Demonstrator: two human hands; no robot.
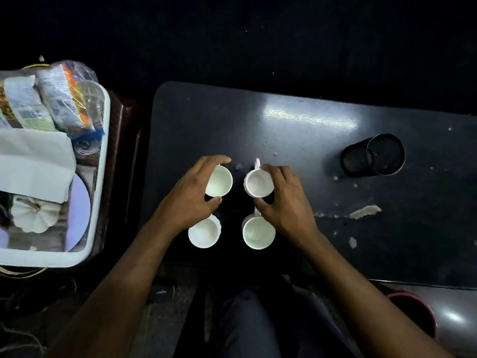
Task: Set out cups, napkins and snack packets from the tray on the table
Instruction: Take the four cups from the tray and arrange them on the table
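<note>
Both forearms reach forward from the bottom of the view over a dark counter. The left hand lies palm down with its fingers arched over the far rim of the far left cup and the thumb pressed against its near side, so the cup is gripped between them. The right hand mirrors it: fingers curl over the right rim of the far right cup and the thumb sits at the near edge, closed around that cup.

Four white cups stand upright in a two-by-two block near the counter's front left. The near left cup is partly covered by the left wrist; the near right cup is overlapped by the right hand, and only a bit of its handle shows. All four look empty inside.

The tray, white-rimmed, rests on a dark stand just left of the counter and is cut off by the left edge of the view. It holds snack packets at the far end, folded white napkins in the middle, and a pale pumpkin-shaped thing toward the near end; the print on the packets is too blurred to read.

A black mesh holder lies on its side on the counter's right part, well apart from the cups. Its inside is dark and hard to make out.
</note>
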